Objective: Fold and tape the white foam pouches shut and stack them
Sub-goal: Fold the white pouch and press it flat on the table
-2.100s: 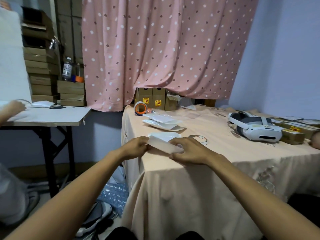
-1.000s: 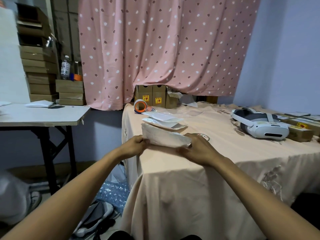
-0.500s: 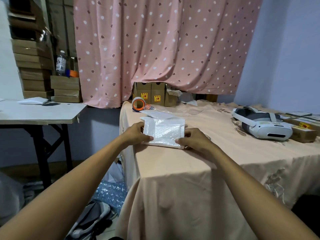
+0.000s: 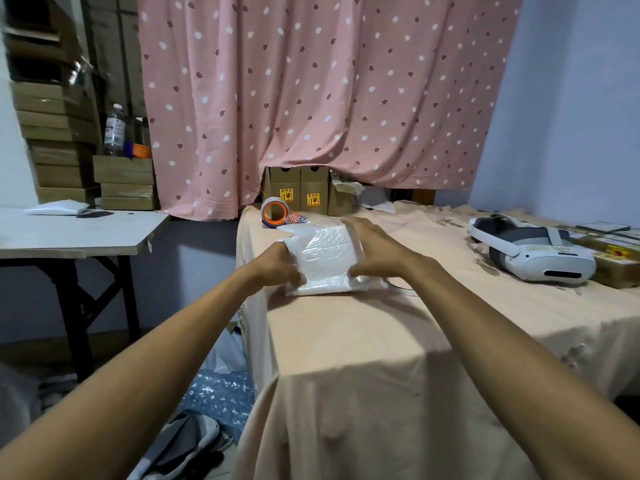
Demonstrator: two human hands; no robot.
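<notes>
We see both hands at one white pouch [image 4: 325,259], which is on the table [image 4: 346,341] near its left edge, on the peach cloth. The surface of the pouch is shiny and wrinkled, with a fold line across its far part. Its near edge touches the cloth; whether the far edge is lifted a little, we cannot tell.

The left hand [image 4: 278,268] grips the left edge of the pouch, with the fingers curled around it and the thumb on the top. The right hand [image 4: 375,251] rests on the right side. Its fingers are spread and rather straight and reach to the far right corner, and its thumb lies on the near right part. The two hands are apart, with the middle of the pouch bare between them.

Just behind the pouch we see a white corner [image 4: 292,231] of something flat. Behind that stands a tape roll [image 4: 274,213] with an orange core, and further back some brown boxes [image 4: 298,195] under the pink curtain [image 4: 322,91]. A thin ring [image 4: 401,289] lies on the cloth just beside the right wrist. A white headset [image 4: 533,252] lies well apart on the right. On the left stands a side table [image 4: 69,233], and bubble wrap [image 4: 221,393] lies on the floor.
</notes>
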